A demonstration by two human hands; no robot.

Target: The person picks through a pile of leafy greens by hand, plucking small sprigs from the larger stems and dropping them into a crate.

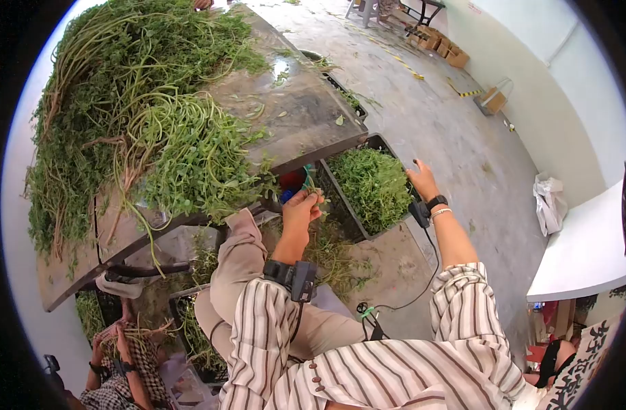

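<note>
My left hand (303, 209) is closed in a pinch on a small green sprig, just off the table's front edge. My right hand (422, 179) is at the right rim of a black crate (341, 203), its thumb and index finger apart; the other fingers are partly hidden. Green leafy stems (369, 188) fill the crate. To the left, a large heap of long-stemmed greens (149, 48) covers much of the table (296, 113), with a looser bunch (197, 154) near the front edge.
A co-worker (128, 369) at the lower left holds stems in both hands, beside another crate (183, 321) of greens. Loose stems (333, 263) lie on the floor below me. A cable runs from my right wrist. Cardboard boxes (455, 56) and a white bag (549, 205) are farther right.
</note>
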